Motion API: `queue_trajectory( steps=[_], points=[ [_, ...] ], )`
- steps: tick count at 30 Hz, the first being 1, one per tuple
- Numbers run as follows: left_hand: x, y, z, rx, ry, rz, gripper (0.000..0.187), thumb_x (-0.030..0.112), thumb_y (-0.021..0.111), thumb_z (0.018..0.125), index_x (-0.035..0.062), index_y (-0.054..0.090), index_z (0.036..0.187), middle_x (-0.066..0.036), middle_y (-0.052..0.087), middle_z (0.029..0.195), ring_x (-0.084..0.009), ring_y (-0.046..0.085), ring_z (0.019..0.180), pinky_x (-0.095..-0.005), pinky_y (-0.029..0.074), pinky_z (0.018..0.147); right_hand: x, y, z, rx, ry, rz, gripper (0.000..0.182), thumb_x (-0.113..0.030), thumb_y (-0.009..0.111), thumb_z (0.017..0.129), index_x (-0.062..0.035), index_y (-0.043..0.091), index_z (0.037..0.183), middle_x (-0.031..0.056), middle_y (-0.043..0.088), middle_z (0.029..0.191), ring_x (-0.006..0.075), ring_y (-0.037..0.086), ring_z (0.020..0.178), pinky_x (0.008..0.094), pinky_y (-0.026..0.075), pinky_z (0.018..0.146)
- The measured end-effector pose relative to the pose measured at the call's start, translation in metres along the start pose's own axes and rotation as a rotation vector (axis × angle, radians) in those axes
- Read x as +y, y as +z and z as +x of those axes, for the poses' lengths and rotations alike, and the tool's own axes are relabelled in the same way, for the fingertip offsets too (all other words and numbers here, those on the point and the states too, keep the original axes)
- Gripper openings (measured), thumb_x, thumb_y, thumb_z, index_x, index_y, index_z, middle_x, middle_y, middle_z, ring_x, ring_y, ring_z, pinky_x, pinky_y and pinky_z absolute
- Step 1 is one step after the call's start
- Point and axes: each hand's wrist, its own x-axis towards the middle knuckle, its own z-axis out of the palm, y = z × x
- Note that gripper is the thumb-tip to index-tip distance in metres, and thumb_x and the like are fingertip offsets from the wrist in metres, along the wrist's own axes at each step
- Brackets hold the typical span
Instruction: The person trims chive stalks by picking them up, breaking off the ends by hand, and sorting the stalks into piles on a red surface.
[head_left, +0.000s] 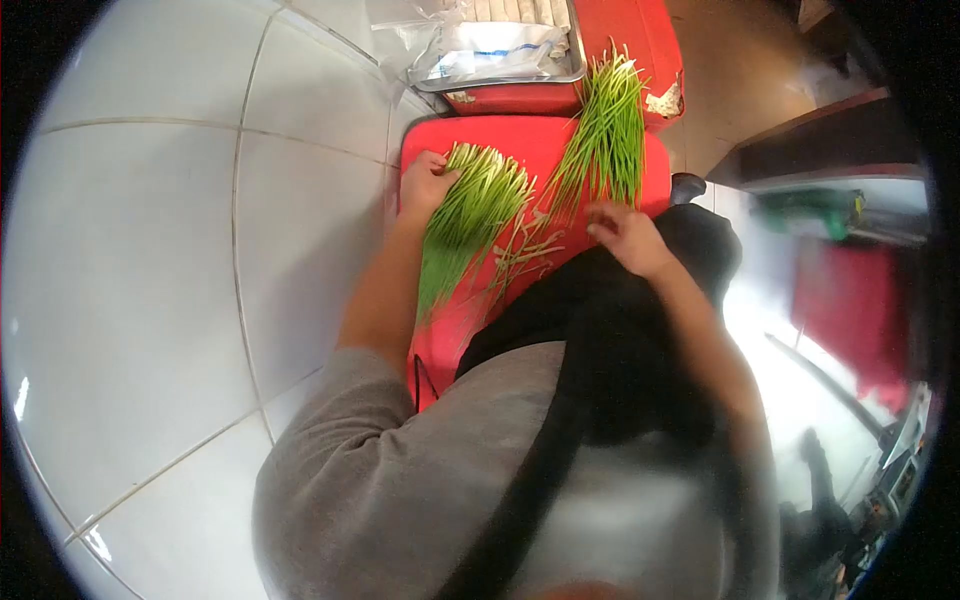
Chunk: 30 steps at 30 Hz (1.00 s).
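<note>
A bunch of green chives with pale ends (475,195) lies on a red surface (435,375). My left hand (430,185) is at the upper left edge of this bunch, its fingers closed at the pale ends. A second bunch (610,130) lies to the right, its pale ends pointing away from me. Just below that bunch's green tips is my right hand (628,238), fingers apart and bent, with nothing visible in it. Loose pale stalks and scraps (530,250) are scattered between the bunches.
Beyond the red surface, a metal tray (500,78) holds pale sticks and a clear plastic bag (490,48). It rests on another red seat or box (625,25). White tiles (150,250) rise at the left. My dark-clothed knee (700,235) is at the right.
</note>
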Motion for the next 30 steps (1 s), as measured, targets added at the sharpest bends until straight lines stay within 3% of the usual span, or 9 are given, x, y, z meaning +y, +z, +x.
queue_trajectory(
  steps=[3,6,12,15,18,21,24,27,30],
  points=[
    [0.011,-0.01,-0.003,-0.075,-0.184,-0.065,0.028,0.021,0.07,0.072,0.0044,0.058,0.091,-0.008,0.063,0.086,-0.0172,0.059,0.08,-0.0297,0.046,0.072,0.009,0.0,-0.005,0.209,-0.049,-0.116,0.031,-0.024,0.061,0.077,-0.0083,0.057,0.104,0.0163,0.06,0.096,0.031,0.058,0.091,0.0381,0.046,0.079],
    [-0.001,-0.004,0.001,-0.026,-0.058,-0.008,0.024,0.016,0.071,0.066,0.0063,0.059,0.084,-0.009,0.063,0.078,-0.0226,0.061,0.073,-0.0336,0.048,0.069,0.012,0.004,-0.004,0.16,-0.015,0.001,0.032,-0.025,0.061,0.077,-0.0078,0.057,0.104,0.0157,0.061,0.095,0.0303,0.059,0.087,0.038,0.046,0.078],
    [0.009,-0.002,-0.008,0.013,-0.014,0.169,0.02,0.014,0.072,0.066,0.0065,0.061,0.081,-0.008,0.063,0.079,-0.0231,0.061,0.071,-0.0332,0.048,0.067,0.013,0.006,-0.006,0.173,0.012,-0.01,0.031,-0.025,0.061,0.077,-0.0076,0.057,0.103,0.0146,0.062,0.092,0.0296,0.06,0.087,0.0378,0.047,0.077],
    [-0.005,0.005,-0.004,0.019,-0.062,0.098,0.022,0.015,0.074,0.064,0.0067,0.061,0.08,-0.009,0.063,0.079,-0.0222,0.061,0.069,-0.0321,0.048,0.067,0.017,0.007,-0.004,0.178,-0.011,0.002,0.031,-0.025,0.061,0.077,-0.0076,0.057,0.103,0.0142,0.062,0.091,0.0297,0.06,0.087,0.0378,0.047,0.076],
    [-0.011,-0.003,-0.001,-0.098,-0.127,0.054,0.022,0.019,0.068,0.074,0.0023,0.06,0.086,-0.007,0.064,0.081,-0.0186,0.061,0.075,-0.0305,0.047,0.07,0.017,0.007,-0.004,0.197,-0.019,-0.005,0.032,-0.018,0.063,0.076,-0.005,0.057,0.105,0.0121,0.063,0.089,0.0237,0.062,0.079,0.0338,0.048,0.073],
    [-0.025,-0.008,0.005,-0.137,-0.104,-0.208,0.017,0.014,0.064,0.078,0.0005,0.059,0.087,-0.008,0.064,0.083,-0.0177,0.061,0.076,-0.029,0.047,0.07,0.012,0.004,-0.005,0.174,0.014,0.007,0.032,-0.018,0.063,0.076,-0.0049,0.057,0.105,0.012,0.064,0.089,0.0235,0.062,0.079,0.0335,0.048,0.073],
    [-0.023,-0.02,0.002,-0.26,-0.229,-0.599,0.017,0.01,0.06,0.081,-0.0008,0.057,0.093,-0.008,0.063,0.085,-0.016,0.06,0.076,-0.0275,0.047,0.069,0.012,0.005,-0.005,0.193,0.003,0.043,0.032,-0.018,0.063,0.077,-0.0047,0.057,0.105,0.0119,0.064,0.088,0.0235,0.062,0.079,0.0335,0.048,0.074],
    [-0.022,-0.026,0.005,-0.338,-0.24,-0.751,0.019,0.008,0.058,0.082,-0.001,0.055,0.099,-0.009,0.063,0.087,-0.0152,0.059,0.075,-0.0268,0.047,0.068,0.011,0.003,-0.006,0.172,0.027,0.049,0.032,-0.025,0.061,0.077,-0.0081,0.058,0.104,0.0137,0.063,0.09,0.0294,0.06,0.087,0.037,0.046,0.077],
    [0.02,-0.046,-0.001,-0.339,-0.19,-0.65,0.018,0.008,0.056,0.083,-0.0013,0.055,0.099,-0.01,0.063,0.087,-0.0146,0.059,0.074,-0.0253,0.047,0.067,0.009,0.002,-0.008,0.197,0.014,0.002,0.031,-0.023,0.061,0.078,-0.0081,0.059,0.104,0.0136,0.063,0.091,0.0266,0.061,0.086,0.0346,0.047,0.076]
  ],
)
